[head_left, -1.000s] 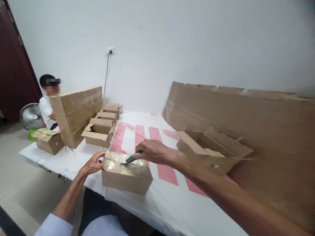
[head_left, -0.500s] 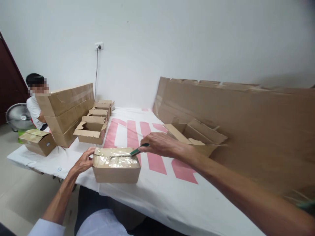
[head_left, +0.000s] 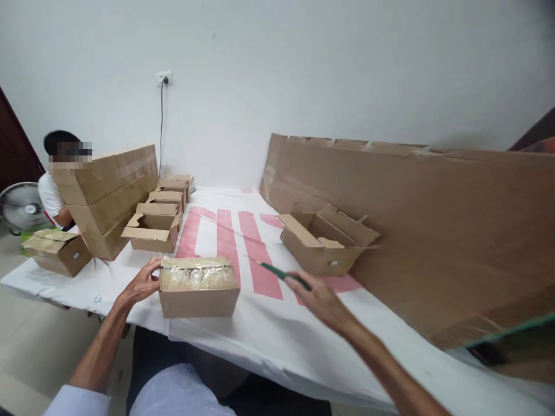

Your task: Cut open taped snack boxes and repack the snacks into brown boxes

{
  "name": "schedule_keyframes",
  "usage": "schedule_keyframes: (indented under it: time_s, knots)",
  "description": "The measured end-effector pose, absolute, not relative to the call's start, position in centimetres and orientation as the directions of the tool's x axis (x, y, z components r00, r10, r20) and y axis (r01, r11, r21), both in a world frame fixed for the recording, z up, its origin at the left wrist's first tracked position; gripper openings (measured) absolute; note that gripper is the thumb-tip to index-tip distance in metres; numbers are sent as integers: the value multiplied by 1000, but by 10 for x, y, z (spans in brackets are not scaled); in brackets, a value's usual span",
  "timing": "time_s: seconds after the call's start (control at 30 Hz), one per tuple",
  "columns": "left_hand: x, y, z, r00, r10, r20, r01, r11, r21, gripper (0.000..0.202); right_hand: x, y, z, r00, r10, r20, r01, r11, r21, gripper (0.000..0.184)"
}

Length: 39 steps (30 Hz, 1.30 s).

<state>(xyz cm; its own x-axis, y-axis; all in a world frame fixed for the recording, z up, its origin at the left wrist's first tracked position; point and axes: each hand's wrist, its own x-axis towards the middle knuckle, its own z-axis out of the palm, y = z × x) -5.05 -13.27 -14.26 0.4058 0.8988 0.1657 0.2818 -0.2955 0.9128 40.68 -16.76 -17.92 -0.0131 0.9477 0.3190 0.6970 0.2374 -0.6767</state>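
Observation:
A small taped cardboard box (head_left: 199,301) stands near the table's front edge, its top covered with shiny clear tape and split by a seam along the flaps. My left hand (head_left: 145,283) grips the box's left end, thumb and fingers against its side and top edge. Off to the right of the box, my right hand (head_left: 314,294) is closed around a green-handled box cutter (head_left: 280,271). Its thin blade points left and away from me, apart from the box. An open cardboard box (head_left: 321,254) sits beyond my right hand, flaps raised.
Several open boxes (head_left: 151,234) line up at the left, beside a wall of stacked closed boxes (head_left: 108,199). Another taped box (head_left: 60,252) stands at the table's left corner, near a seated person (head_left: 52,196) and a fan (head_left: 26,208). A large cardboard sheet (head_left: 411,231) stands at the right.
My right hand has drawn the box cutter off the box top, back and to the right. My left hand stays on the box. The view has turned slightly right.

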Motion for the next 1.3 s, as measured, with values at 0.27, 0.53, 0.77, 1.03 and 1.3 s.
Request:
schedule_keyframes:
  time_s: [0.27,0.53,0.77,1.03,1.3]
  knots:
    - [-56,-134,-135,472,876,100,336,-283,898,60,382,-187,-305,90,921,379,905,83,-418,29]
    - [-51,-138,-132,477,873,97,330,-281,901,56,375,-174,-268,225,914,337,795,28,-606,30]
    - [-51,-143,-133,440,889,122,363,-301,882,94,326,-172,-126,-154,908,390,469,415,-780,40]
    - [-57,-141,-141,430,895,115,417,-310,854,102,281,-152,-57,-494,760,422,438,637,-634,29]
    - [-57,-139,-139,435,900,21,439,-233,868,112,354,-167,-184,103,860,499,715,285,-638,38]
